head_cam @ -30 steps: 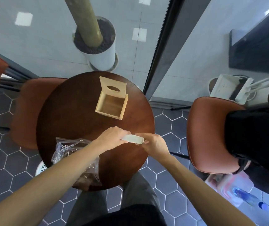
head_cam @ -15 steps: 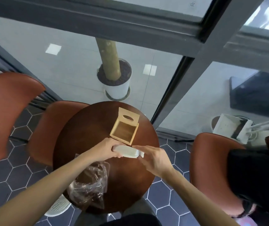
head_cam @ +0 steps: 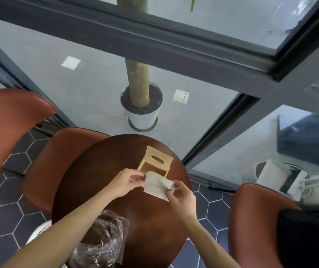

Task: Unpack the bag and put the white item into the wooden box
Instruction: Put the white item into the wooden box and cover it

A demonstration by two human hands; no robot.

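While held over the round dark-wood tabletop [head_cam: 151, 219], white item [head_cam: 155, 185]: soft, flat, rectangular pack, slightly creased. Left hand [head_cam: 124, 183] fingers pinched on its left edge, right hand [head_cam: 181, 196] fingers clamped on its right corner. Sits just in front of wooden box [head_cam: 155, 164]: pale plywood, open, lid upright with oval slot. Crinkled clear plastic bag [head_cam: 100, 242] at near tabletop edge. Brown leather chairs [head_cam: 58, 163] around, dark hex floor tiles, glass wall, white planter [head_cam: 142, 113] beyond.

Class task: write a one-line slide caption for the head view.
Both hands hold the white item above the open wooden box.
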